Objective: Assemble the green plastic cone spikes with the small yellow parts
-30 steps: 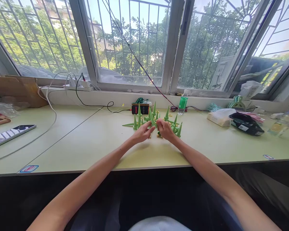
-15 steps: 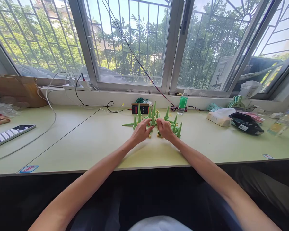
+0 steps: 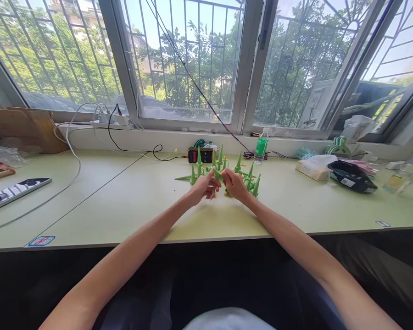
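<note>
Head: hands (image 3: 235,184) near cones (image 3: 256,186), perhaps phone (image 3: 206,156)

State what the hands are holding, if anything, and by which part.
A green piece appears held between the left hand and right hand; where on it each grips is too small to tell.

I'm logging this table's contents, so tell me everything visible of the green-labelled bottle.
The bottle stands upright near the back of the table, to the right of most of the green cones. It is clear, likely plastic, with a narrower neck and a green label with pale marks. Dark red wire lies by its base; contact is hard to tell. Neither the left hand nor the right hand touches it.
</note>
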A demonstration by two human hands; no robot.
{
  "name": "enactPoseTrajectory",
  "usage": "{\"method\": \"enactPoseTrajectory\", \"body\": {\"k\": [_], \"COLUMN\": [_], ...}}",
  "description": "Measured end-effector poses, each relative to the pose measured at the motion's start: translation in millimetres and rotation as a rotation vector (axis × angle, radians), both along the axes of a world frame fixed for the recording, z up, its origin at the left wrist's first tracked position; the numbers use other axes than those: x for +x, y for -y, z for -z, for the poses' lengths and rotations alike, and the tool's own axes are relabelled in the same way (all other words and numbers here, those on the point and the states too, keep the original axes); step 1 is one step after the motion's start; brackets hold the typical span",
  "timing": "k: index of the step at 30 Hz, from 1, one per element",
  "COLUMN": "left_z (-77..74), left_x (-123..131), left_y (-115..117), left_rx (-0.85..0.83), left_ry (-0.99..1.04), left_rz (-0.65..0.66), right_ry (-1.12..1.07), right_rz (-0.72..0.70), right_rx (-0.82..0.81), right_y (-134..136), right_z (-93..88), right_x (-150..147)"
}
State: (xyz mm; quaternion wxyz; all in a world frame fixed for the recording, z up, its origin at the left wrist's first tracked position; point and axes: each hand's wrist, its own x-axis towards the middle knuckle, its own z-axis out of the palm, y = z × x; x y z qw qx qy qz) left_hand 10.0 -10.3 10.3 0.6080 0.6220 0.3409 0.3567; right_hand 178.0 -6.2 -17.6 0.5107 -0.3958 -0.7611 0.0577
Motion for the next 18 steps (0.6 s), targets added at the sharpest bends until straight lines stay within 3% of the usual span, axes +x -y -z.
{"method": "enactPoseTrajectory", "body": {"k": [8,18], "left_z": [0.9,-1.2], "left_x": [-2.0,-2.7], "left_y": [-2.1,4.6], "left_rx": [-0.093,0.008], "left_ry": [0.109,0.113], "left_rz": [0.060,0.118], "right_ry": [-0.009,-0.070], "right_rz": [-0.022,-0.002], "right_rx": [-0.012,-0.076], "right_y": [3.2,5.0], "right_z": [-1.5,-3.5], "right_x": [0.2,-2.1]}}
